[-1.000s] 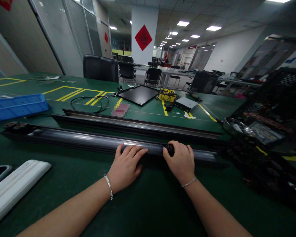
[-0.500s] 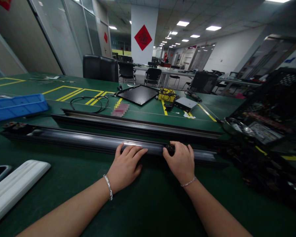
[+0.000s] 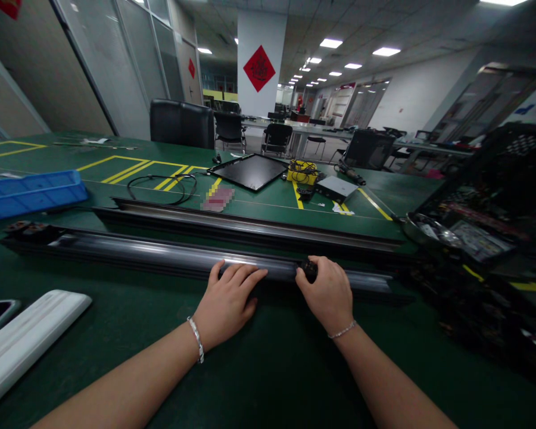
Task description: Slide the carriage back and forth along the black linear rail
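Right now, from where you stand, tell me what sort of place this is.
Probably an office used as an electronics workshop: a green worktable with a cable-wrapped yellow block, black office chairs and a long desk beyond.

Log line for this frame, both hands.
left hand: on near rail | right hand: gripping small black part | far rail: untouched

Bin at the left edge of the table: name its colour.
The bin is blue, seen best in the head view.
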Action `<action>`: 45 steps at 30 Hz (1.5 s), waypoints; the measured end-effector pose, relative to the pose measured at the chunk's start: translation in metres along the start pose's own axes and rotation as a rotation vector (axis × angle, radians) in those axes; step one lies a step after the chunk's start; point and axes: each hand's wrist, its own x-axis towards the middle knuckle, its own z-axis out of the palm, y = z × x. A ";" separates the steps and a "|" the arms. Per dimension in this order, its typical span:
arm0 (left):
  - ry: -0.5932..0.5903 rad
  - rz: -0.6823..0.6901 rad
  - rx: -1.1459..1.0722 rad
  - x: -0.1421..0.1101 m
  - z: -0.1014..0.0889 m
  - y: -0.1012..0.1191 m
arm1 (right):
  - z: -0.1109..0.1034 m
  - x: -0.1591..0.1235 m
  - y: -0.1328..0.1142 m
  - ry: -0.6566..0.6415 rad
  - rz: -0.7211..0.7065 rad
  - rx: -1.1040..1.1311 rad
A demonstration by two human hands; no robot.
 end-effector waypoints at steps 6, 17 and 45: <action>-0.002 0.003 -0.005 0.000 0.000 -0.001 | -0.002 0.000 0.003 -0.003 0.014 -0.059; -0.005 0.002 0.008 0.000 -0.001 0.000 | -0.004 0.001 0.003 -0.034 0.060 -0.051; 0.010 0.012 0.019 0.001 0.000 -0.002 | -0.012 0.006 0.011 -0.150 0.125 -0.083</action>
